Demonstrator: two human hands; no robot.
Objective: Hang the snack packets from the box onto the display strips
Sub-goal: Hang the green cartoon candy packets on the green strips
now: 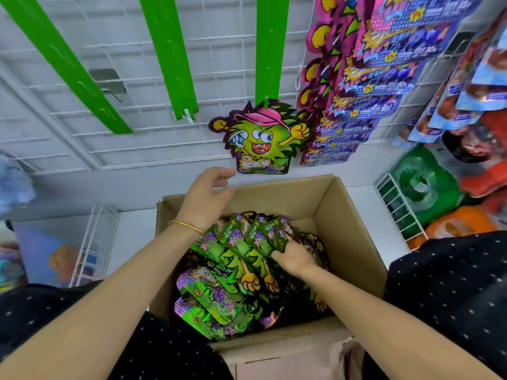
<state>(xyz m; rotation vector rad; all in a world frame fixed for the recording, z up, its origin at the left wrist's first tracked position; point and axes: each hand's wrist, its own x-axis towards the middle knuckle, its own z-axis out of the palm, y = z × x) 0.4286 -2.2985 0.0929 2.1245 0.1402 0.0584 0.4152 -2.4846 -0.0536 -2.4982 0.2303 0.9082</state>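
Head view: the right hand (295, 257) lies among the packets (233, 270) in the box (351, 242), fingertips buried, so I cannot tell if it pinches. The left hand (208, 196), loosely curled and empty, hovers under the hung packet (260, 138). Best to lift a single packet by its top. The hooks on the strip (270, 50) are hard to make out.

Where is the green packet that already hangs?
In the head view, mid-frame: the green packet hangs from the rightmost green strip, above the left hand, beside purple packets.

The purple packets (384, 78) hanging at the right show "30" — their other print, and the lettering on the green packet (260, 138), is too blurred to read.
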